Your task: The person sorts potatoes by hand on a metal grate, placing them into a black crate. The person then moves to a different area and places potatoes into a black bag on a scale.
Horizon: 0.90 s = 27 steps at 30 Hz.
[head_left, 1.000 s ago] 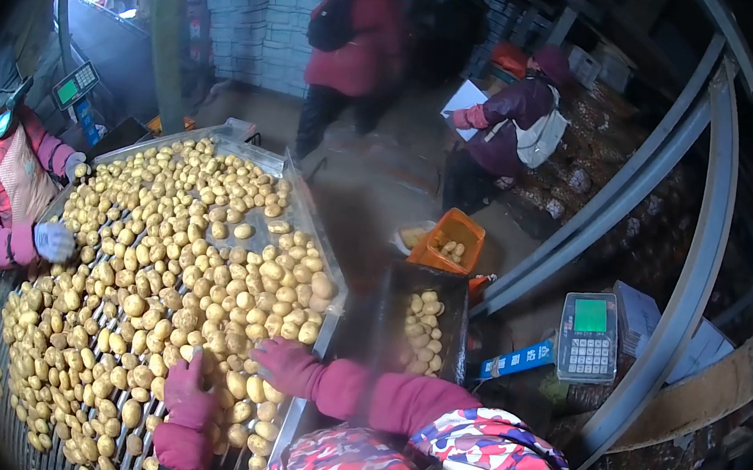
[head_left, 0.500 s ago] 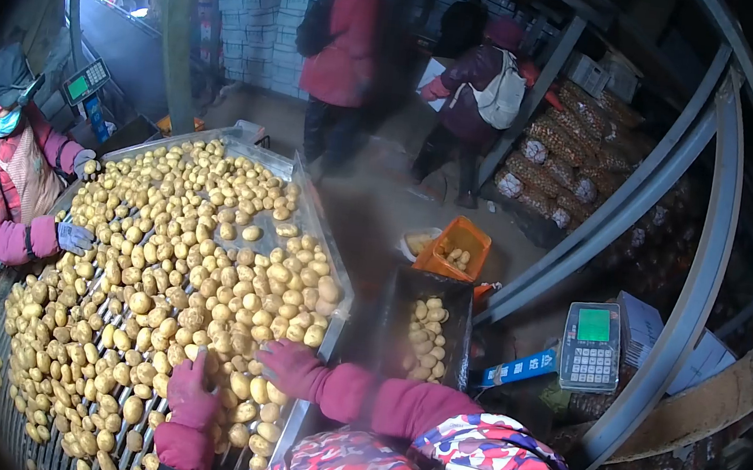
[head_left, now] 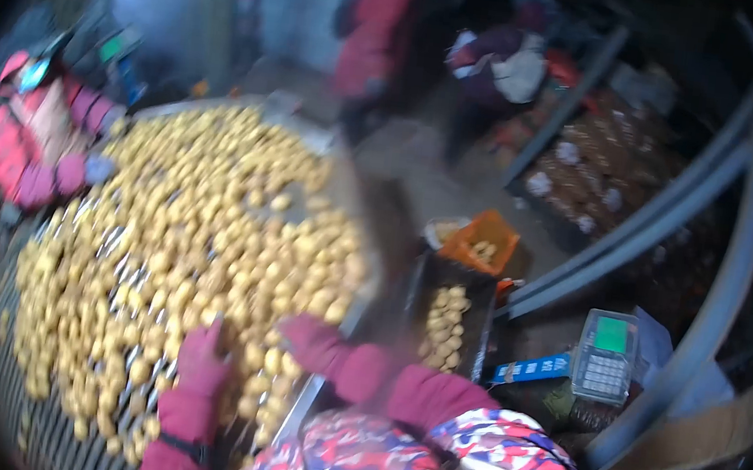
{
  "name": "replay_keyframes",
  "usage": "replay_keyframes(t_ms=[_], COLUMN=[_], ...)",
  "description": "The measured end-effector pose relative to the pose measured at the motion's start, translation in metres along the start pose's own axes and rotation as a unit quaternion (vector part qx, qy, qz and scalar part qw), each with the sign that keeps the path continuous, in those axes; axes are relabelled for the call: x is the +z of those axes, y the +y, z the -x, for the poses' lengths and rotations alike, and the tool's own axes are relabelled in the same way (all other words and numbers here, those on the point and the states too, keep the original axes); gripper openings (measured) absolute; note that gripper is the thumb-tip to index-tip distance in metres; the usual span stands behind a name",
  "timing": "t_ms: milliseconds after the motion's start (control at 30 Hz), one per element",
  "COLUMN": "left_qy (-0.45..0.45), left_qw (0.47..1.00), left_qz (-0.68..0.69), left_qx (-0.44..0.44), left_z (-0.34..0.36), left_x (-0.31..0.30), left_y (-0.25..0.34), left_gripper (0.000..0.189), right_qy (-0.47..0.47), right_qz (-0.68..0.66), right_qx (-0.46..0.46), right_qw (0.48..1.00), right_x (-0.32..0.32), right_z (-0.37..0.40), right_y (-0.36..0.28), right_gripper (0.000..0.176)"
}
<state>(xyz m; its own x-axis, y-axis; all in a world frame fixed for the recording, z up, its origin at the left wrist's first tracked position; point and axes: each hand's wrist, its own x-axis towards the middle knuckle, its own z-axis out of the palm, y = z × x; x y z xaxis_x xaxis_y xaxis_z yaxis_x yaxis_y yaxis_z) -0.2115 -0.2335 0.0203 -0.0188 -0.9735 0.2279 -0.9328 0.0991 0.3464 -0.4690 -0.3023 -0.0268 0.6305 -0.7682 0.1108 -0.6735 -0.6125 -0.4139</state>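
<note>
Many yellow potatoes (head_left: 204, 217) cover a slatted sorting table (head_left: 8, 380). My left hand (head_left: 201, 362), in a dark pink glove, lies over the potatoes near the table's front; its fingers look stretched out and apart, though blur softens them. To its right, my right hand (head_left: 309, 338) reaches in across the metal rim (head_left: 309, 395) and rests over potatoes at the edge. Its fingers extend leftward, and I see no potato held in either hand. Just what the fingertips touch is smeared.
A black crate (head_left: 475, 323) with potatoes stands right of the table, beside an orange basket (head_left: 497, 239). A digital scale display (head_left: 605, 355) is farther right, near curved metal beams (head_left: 709, 298). A co-worker (head_left: 29, 139) stands across the table; two people stand behind.
The whole view has shifted and blurred, with the scene sliding mostly rightward. Both my hands remain over about the same potatoes. The people at the back have changed posture slightly.
</note>
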Motion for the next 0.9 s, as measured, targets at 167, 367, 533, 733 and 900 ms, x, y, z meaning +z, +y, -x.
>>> replay_keyframes(t_ms=[167,367,533,733,900], left_qy=[0.045,0.209,0.259,0.199,0.185], left_qw=[0.975,0.950,0.930,0.923,0.931], left_qz=[0.191,0.089,-0.049,-0.174,-0.135], left_qx=[-0.105,-0.215,-0.257,-0.280,-0.285], left_z=[0.022,0.104,0.183,0.167,0.148], left_x=[-0.054,-0.092,-0.086,-0.074,-0.075], left_y=[-0.006,-0.105,-0.183,-0.181,-0.161], left_gripper=[0.051,0.045,0.045,0.042,0.041], right_qy=[0.044,0.041,-0.037,0.031,0.041], right_qz=[-0.013,0.014,-0.050,-0.155,0.000], right_qx=[-0.054,-0.060,-0.060,-0.129,-0.252], right_qw=[0.997,0.997,0.996,0.979,0.967], right_x=[-0.015,-0.037,-0.055,-0.073,0.002], right_z=[-0.001,0.000,-0.009,-0.089,-0.166], right_y=[-0.004,-0.017,-0.018,-0.045,-0.045], right_gripper=[0.033,0.034,0.031,0.034,0.030])
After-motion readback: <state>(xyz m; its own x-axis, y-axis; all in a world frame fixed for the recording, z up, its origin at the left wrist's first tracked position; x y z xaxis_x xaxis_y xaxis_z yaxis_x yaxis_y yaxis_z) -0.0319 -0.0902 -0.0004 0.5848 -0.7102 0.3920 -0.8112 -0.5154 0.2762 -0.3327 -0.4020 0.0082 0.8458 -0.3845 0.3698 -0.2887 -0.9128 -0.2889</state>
